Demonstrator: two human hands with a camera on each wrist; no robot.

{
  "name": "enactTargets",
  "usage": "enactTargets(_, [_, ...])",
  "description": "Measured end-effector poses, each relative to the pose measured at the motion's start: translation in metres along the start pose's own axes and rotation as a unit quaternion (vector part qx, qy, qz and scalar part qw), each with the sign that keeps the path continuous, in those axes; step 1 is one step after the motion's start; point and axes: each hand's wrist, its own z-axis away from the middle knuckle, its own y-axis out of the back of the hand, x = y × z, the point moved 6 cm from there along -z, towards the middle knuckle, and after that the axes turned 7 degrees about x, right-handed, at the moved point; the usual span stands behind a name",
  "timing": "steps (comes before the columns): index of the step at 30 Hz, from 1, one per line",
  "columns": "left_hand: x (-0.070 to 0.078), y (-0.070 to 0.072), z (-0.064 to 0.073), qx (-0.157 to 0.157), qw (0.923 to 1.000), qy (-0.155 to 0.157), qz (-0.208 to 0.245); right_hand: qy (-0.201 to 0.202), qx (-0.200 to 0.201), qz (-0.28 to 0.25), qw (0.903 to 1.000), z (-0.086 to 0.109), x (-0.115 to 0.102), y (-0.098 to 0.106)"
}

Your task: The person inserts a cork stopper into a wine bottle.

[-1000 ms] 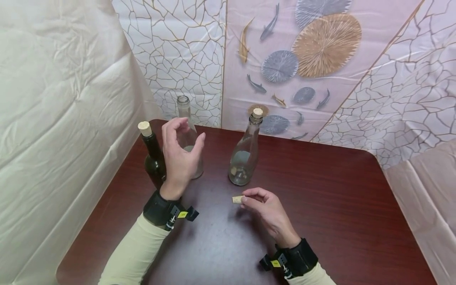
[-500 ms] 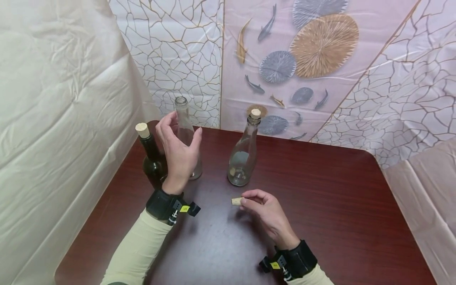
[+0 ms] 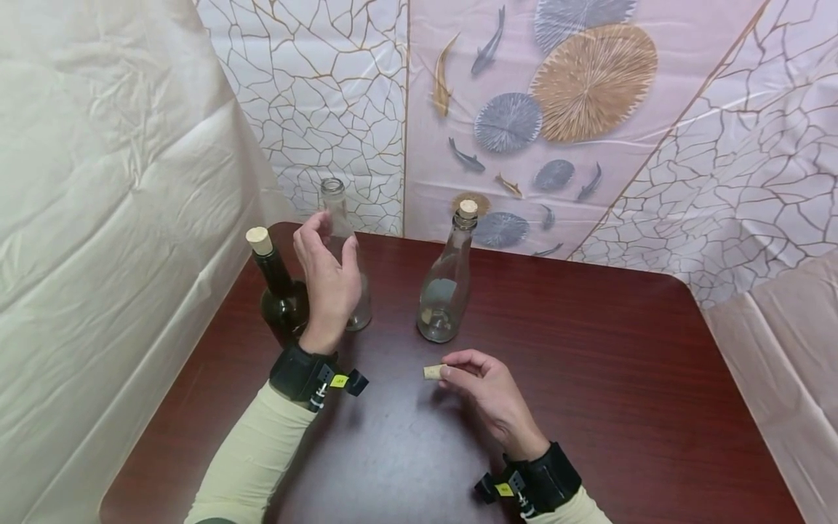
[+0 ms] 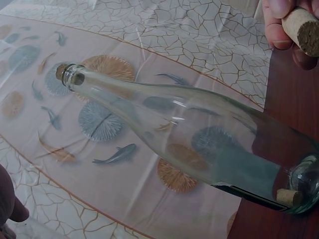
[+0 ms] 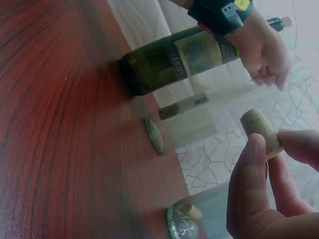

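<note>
My left hand (image 3: 327, 284) curls round the upper part of an uncorked clear glass bottle (image 3: 334, 196). The bottle stands at the back left, its lower body partly hidden behind that hand. In the right wrist view the same hand (image 5: 266, 55) shows beside a dark green bottle. Lower and to the right, my right hand (image 3: 491, 393) pinches a small tapered cork (image 3: 433, 372) between thumb and fingers, over the table. The cork (image 5: 260, 132) lies crosswise in those fingertips, one end free.
A dark green wine bottle (image 3: 278, 291) with a cork in its mouth stands left of my left hand. Another clear bottle (image 3: 448, 284), corked, stands right of it; a loose cork (image 4: 288, 196) lies inside. The reddish-brown table (image 3: 622, 378) ends at patterned cloth (image 3: 511, 73) behind.
My left hand has closed in on the uncorked clear bottle, its thumb drawing toward the glass. My right hand keeps its pinch on the cork nearly unmoved.
</note>
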Motion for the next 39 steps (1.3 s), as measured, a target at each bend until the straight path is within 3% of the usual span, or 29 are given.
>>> enactTargets(10, [0.001,0.000,0.004,-0.009,0.9998,-0.019,-0.005,0.001,0.000,-0.006,1.0000,0.001,0.000,-0.002])
enactTargets(22, [0.010,-0.004,0.017,-0.054,0.9976,-0.043,-0.004,-0.001,0.001,0.000,1.0000,0.002,0.002,-0.002])
enactTargets(30, [0.017,-0.004,0.026,-0.065,0.9949,-0.077,0.012,-0.002,0.003,0.011,0.9999,0.003,0.003,-0.003])
enactTargets(39, [0.022,-0.003,0.035,-0.093,0.9933,-0.068,0.011,-0.008,0.003,0.014,0.9999,0.004,0.004,-0.003])
